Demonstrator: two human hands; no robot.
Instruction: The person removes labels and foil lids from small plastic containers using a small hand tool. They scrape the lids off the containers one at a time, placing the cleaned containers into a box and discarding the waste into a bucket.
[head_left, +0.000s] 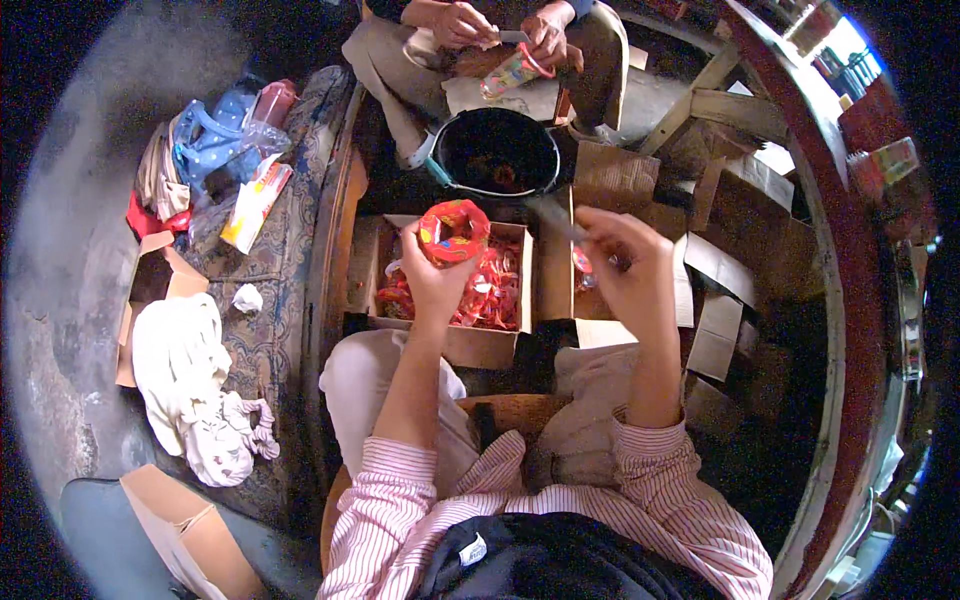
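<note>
Above an open cardboard box [524,270] my left hand [437,285] grips a round red thing with a coloured pattern [455,232] and a hollow middle, perhaps a plastic cup. Red and clear plastic scraps [490,295] fill much of the box below it. My right hand [628,258] is raised to the right of the box, its fingers closed round a thin grey blade-like thing [555,218]. Motion smears that thing, so its kind is unclear. The two hands are apart. Under the right hand, a second cardboard box [556,275] is partly hidden, with something red inside.
Beyond the boxes stands a black bucket [440,172]. Across from me, another person's hands [545,35] hold a clear patterned cup [512,72] and a blade. On my left, a patterned couch [290,300] bears bags and white cloth [180,370]. Flattened cardboard [720,265] lies right.
</note>
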